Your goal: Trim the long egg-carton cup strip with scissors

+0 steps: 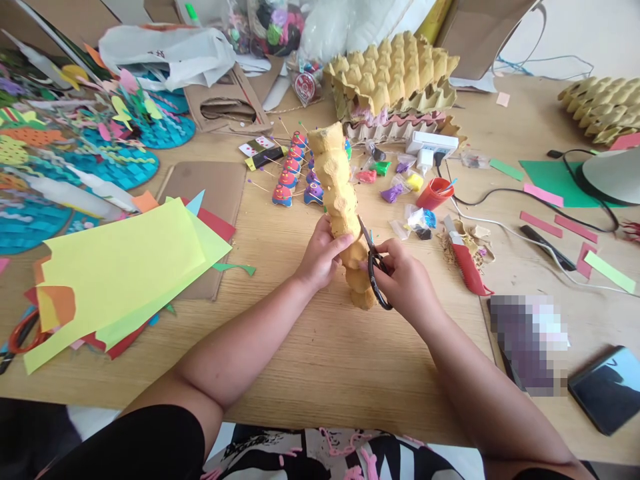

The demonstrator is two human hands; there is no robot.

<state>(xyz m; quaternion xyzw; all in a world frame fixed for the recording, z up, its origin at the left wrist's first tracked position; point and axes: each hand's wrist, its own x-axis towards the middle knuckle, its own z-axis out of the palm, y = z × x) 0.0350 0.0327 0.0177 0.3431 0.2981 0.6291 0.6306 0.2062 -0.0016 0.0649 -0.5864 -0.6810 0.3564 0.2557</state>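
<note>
A long yellow strip of egg carton (336, 175) stands tilted above the table in front of me. My left hand (324, 252) grips its left side around the middle, thumb across the front. In my right hand (404, 279) is a pair of black-handled scissors (373, 261), fingers through the loops. The scissor blades lie along the strip's right edge, pointing up; whether they are parted I cannot tell. Behind the strip sit two rows of painted carton caterpillars, one red (287, 177) and one purple (313, 189), with pins stuck in them.
Coloured paper sheets (125, 267) lie on cardboard at left, near blue woven mats (115, 170). Stacked egg trays (390, 73) stand at the back. Small clay packets, a red cup (435, 195), a red-handled knife (467, 263), cables and a phone (607, 387) occupy the right.
</note>
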